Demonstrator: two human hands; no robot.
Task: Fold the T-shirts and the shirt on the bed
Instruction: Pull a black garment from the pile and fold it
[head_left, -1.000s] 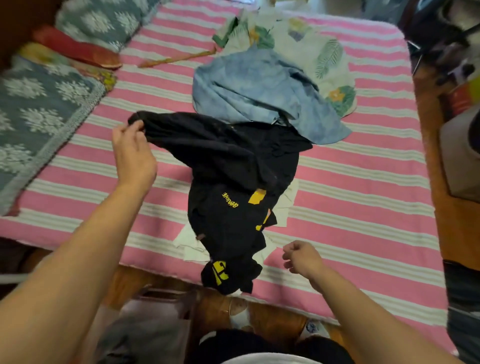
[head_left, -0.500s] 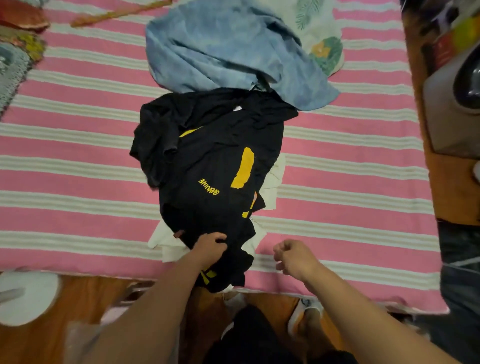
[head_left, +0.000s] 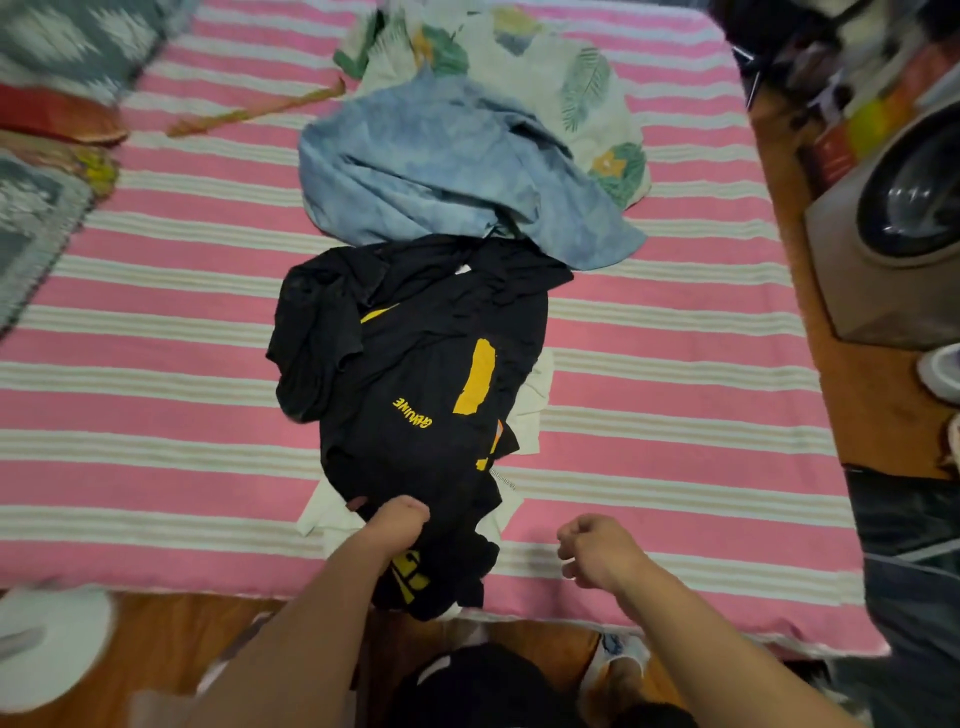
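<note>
A crumpled black T-shirt with yellow print lies in the middle of the pink striped bed, its lower end hanging over the near edge. My left hand grips its fabric near that edge. A white garment lies under it, showing at both sides. My right hand hovers to the right over the bed, curled into a fist and holding nothing. Beyond the black shirt lie a rumpled blue T-shirt and a pale shirt with a leaf print.
Grey patterned pillows and a red cushion lie along the bed's left side. A yellowish stick lies on the sheet. A washing machine stands right of the bed. A white round object sits on the wooden floor.
My left hand let go of the black shirt's far sleeve, which dropped onto the shirt, and came down to grip the hem near the bed edge. The right hand stayed fisted.
</note>
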